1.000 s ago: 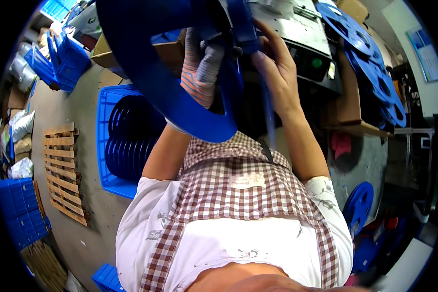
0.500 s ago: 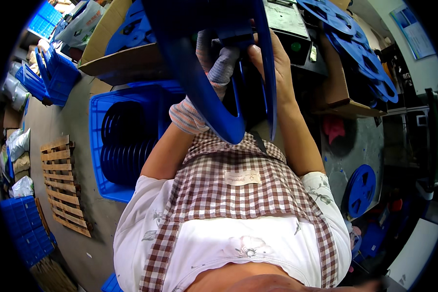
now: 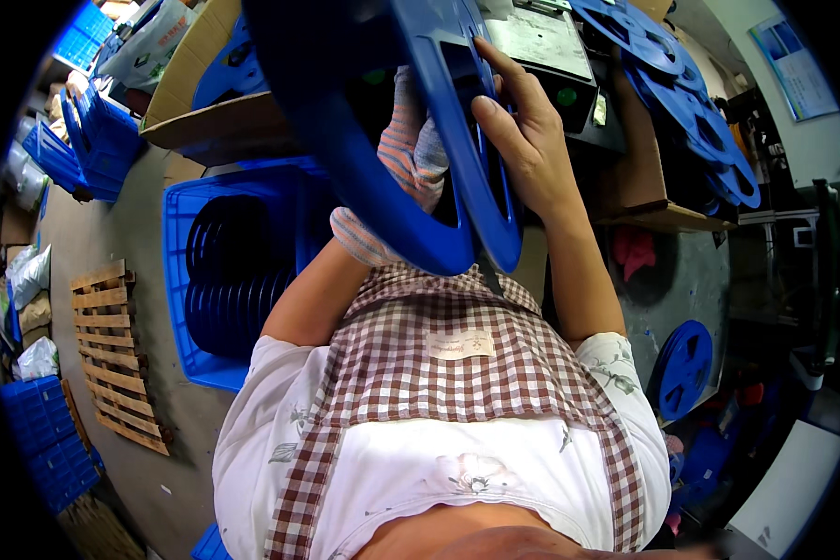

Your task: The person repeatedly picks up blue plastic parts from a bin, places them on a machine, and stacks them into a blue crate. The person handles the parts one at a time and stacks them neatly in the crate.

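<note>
A large blue plastic reel with two cut-out round flanges (image 3: pixel 429 84) is held up before my chest. My left hand (image 3: pixel 409 154), in a striped knit glove, reaches in behind the near flange; its fingers are bent toward the reel's middle and partly hidden. My right hand (image 3: pixel 529 131) is bare and grips the right-hand flange from outside, the index finger up along its edge and the thumb near a cut-out. At their lower ends the two flanges come close together. The hub is mostly out of sight.
On the left a blue crate (image 3: pixel 173 280) holds several black discs, with a cardboard box (image 3: pixel 224 126) of blue parts beyond. Blue reel flanges (image 3: pixel 700 121) pile up in a box at right; another blue disc (image 3: pixel 684 369) is lower right. A wooden pallet (image 3: pixel 112 322) lies on the floor.
The right-hand flange has tilted, so its face shows more and its lower end is nearer the other flange. My right hand has shifted from the hub area to the flange's outer side.
</note>
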